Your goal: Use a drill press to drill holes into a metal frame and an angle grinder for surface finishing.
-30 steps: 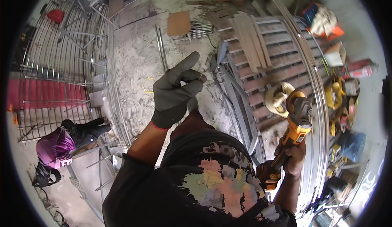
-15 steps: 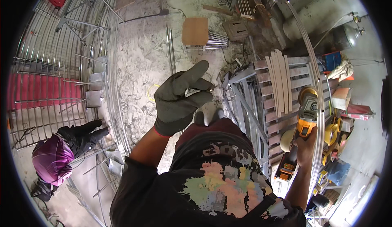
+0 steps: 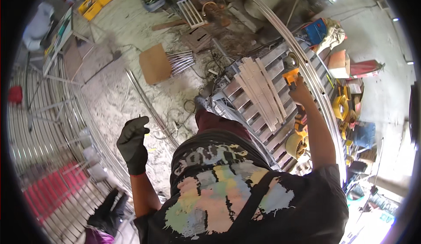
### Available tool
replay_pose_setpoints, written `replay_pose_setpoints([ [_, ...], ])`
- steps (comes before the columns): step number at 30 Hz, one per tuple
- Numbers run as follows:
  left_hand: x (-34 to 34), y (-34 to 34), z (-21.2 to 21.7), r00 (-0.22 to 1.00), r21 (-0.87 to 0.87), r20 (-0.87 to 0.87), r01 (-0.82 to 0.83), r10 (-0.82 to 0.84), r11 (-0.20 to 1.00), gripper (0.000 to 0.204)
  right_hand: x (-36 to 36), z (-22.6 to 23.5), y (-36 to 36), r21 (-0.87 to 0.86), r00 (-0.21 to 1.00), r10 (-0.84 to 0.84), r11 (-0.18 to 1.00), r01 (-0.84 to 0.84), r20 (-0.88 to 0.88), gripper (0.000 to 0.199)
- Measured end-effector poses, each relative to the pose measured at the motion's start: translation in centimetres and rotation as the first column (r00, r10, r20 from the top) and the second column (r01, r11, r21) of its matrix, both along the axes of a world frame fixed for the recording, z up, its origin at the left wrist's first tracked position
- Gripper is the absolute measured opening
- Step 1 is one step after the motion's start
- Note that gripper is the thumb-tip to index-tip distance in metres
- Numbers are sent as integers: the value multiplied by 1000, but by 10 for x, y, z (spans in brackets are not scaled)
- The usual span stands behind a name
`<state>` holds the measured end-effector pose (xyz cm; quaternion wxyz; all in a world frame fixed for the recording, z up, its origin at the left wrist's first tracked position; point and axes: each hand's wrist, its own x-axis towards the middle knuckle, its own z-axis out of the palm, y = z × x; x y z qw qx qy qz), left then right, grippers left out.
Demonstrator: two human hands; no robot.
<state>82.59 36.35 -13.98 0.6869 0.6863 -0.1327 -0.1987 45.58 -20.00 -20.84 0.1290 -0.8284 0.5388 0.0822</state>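
My right hand [image 3: 300, 91], bare, is wrapped round a cordless angle grinder [image 3: 290, 75] with an orange-and-black body. Its disc end points away from me, and its battery end shows below my wrist. The grinder is over the right edge of a slatted metal bench [image 3: 245, 95], beside long shiny metal tubes [image 3: 280, 26]. My left hand [image 3: 134, 145] wears a dark grey glove with a red cuff. It is raised over the floor at the left, fingers curled in, with a small dark tip showing at the top. What it pinches is too small to name.
Flat pale strips [image 3: 259, 92] lie on the bench. A brown board [image 3: 155, 64] and metal rods [image 3: 180, 62] are on the floor ahead. Metal tubing [image 3: 149, 103] runs along the floor between. Yellow-and-black tools [image 3: 340, 107] and boxes line the right wall. Another person [image 3: 105, 217] is at the lower left.
My view has turned to the right. My right hand has carried the grinder forward, away from my body. My gloved left hand has moved out to the left, its fingers more curled.
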Motion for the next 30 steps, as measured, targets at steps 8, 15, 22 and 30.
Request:
replay_pose_setpoints([
  [8,115,-15,-86,962,321,-272,79,12,944,51,13,-89,-88,-60,986,-64,997,55,-154,76],
  [15,170,-12,-122,799,487,-474,-112,370,866,29,28,-90,-84,-77,970,-211,976,203,-118,85],
  [22,239,-93,-121,922,552,-380,155,82,819,33,40,-76,-78,-41,941,-290,957,287,-175,83],
  [30,353,-250,-135,857,397,-374,493,-355,774,35,73,-33,-15,-145,862,-452,892,429,-230,92],
])
